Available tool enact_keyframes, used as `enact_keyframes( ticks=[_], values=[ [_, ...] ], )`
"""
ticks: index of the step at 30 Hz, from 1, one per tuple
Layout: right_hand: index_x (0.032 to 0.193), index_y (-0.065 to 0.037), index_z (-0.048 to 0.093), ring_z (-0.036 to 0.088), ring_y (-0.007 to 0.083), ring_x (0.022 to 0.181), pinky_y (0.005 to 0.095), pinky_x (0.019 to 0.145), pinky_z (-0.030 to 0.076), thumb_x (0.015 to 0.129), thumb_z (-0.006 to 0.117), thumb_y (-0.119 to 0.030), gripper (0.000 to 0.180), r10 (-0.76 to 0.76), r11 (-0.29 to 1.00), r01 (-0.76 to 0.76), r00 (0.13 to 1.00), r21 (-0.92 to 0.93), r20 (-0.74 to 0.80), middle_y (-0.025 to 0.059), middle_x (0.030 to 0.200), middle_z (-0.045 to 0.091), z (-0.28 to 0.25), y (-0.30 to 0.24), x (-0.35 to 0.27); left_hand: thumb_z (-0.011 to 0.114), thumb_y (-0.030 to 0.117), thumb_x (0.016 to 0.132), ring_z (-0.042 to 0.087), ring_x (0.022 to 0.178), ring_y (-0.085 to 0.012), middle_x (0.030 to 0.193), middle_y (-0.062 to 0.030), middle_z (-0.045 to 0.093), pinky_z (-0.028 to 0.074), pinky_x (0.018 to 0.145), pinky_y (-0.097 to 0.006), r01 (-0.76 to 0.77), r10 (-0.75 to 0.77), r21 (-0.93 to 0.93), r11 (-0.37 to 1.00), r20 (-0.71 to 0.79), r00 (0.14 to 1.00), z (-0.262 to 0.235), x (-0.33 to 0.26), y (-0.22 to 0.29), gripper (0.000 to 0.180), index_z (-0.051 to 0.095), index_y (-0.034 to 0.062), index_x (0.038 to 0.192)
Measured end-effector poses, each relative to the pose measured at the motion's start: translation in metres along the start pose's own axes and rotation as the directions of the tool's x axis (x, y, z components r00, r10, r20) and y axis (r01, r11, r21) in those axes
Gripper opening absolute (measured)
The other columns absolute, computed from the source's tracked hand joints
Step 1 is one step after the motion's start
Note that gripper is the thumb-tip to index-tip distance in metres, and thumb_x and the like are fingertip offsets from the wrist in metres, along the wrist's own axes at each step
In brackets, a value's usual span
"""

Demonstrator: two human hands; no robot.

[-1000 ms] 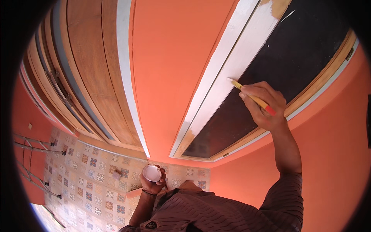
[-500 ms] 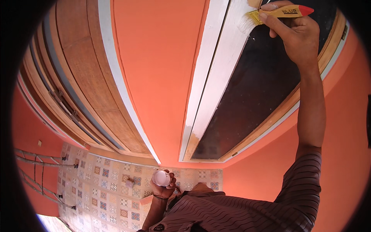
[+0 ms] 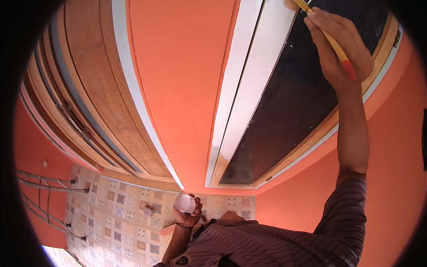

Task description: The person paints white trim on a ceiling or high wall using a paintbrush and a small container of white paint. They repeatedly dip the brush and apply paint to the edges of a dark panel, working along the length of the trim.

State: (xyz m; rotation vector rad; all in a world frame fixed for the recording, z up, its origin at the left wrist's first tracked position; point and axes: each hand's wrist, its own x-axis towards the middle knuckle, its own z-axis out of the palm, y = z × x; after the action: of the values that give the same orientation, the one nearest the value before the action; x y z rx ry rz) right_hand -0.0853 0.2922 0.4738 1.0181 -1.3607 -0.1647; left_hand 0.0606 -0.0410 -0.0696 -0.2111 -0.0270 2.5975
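Observation:
My right hand (image 3: pixel 340 46), raised at the upper right, is closed round a paintbrush (image 3: pixel 334 44) with a yellow handle and a red end. The brush slants up and left to the top edge of the window frame (image 3: pixel 262 58); its bristles are mostly out of view. White paint covers most of that frame, with bare wood showing at the top and near the lower corner. Dark glass (image 3: pixel 293 115) lies under the right hand. Low in the middle, my left hand (image 3: pixel 189 218) grips a small round cup of white paint (image 3: pixel 186 204), its opening facing up.
Orange wall (image 3: pixel 182 75) separates the window from a wooden door (image 3: pixel 98 89) at left. A metal ladder (image 3: pixel 49 187) stands at lower left. On the patterned tile floor (image 3: pixel 120 213) lies a small block-like object (image 3: pixel 148 210).
My right hand has turned, swinging the brush from nearly level to steeply slanted, with its bristle end up at the top edge. The left hand with the cup has hardly moved.

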Motion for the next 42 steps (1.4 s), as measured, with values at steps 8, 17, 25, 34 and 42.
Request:
enact_keyframes(
  ticks=[8,17,25,34,42],
  values=[
    [0.109,-0.001,0.078,0.081,0.0245,0.088,0.0296,0.072,0.067,0.079,0.087,0.007,0.032,0.123,0.952,-0.192,0.953,0.238,0.278,0.0146,0.101,0.077,-0.006,-0.072,-0.065,0.049,0.054,0.103,0.062,0.07,-0.0348,0.103,-0.0242,0.071,0.05,0.049,-0.033,-0.002,0.002,-0.014,1.0,-0.029,1.0,0.004,-0.001,0.002,0.06,0.073,0.0017,0.119],
    [0.107,-0.002,0.079,0.074,0.0157,0.075,0.0212,0.059,0.057,0.084,0.085,0.006,0.024,0.331,0.84,-0.388,0.92,0.379,0.21,0.0107,0.097,0.078,-0.011,-0.049,-0.029,0.049,0.053,0.104,0.063,0.068,-0.0338,0.101,-0.0245,0.071,0.049,0.045,-0.031,0.015,-0.015,0.003,1.0,-0.02,1.0,0.009,0.001,0.0,0.059,0.072,0.0003,0.116],
    [0.114,-0.01,0.08,0.071,0.0181,0.071,0.0265,0.06,0.058,0.085,0.081,-0.004,0.03,-0.079,0.997,0.078,0.916,0.017,0.393,0.0165,0.112,0.073,0.006,-0.103,-0.09,0.051,0.053,0.107,0.064,0.074,-0.0339,0.106,-0.0232,0.068,0.053,0.05,-0.03,0.012,-0.011,-0.019,1.0,0.019,1.0,-0.003,-0.004,-0.003,0.057,0.068,0.0021,0.125],
    [0.104,0.0,0.073,0.072,0.0191,0.072,0.029,0.059,0.059,0.083,0.083,0.004,0.024,0.077,0.913,-0.232,0.905,0.335,0.418,0.0148,0.096,0.074,0.021,-0.187,-0.134,0.05,0.052,0.107,0.064,0.07,-0.0346,0.105,-0.0253,0.07,0.051,0.047,-0.029,-0.022,0.022,-0.025,0.999,0.001,1.0,-0.008,-0.01,0.003,0.057,0.069,0.0001,0.121],
    [0.112,0.003,0.072,0.074,0.0124,0.073,0.0237,0.064,0.065,0.091,0.085,0.001,0.025,0.571,0.774,-0.603,0.797,0.194,0.197,0.0112,0.098,0.078,0.041,-0.141,-0.085,0.049,0.051,0.106,0.066,0.068,-0.0344,0.104,-0.0254,0.071,0.048,0.044,-0.029,-0.041,0.041,-0.062,0.997,0.01,0.999,-0.011,-0.008,-0.003,0.056,0.069,-0.0002,0.12]
  ],
)
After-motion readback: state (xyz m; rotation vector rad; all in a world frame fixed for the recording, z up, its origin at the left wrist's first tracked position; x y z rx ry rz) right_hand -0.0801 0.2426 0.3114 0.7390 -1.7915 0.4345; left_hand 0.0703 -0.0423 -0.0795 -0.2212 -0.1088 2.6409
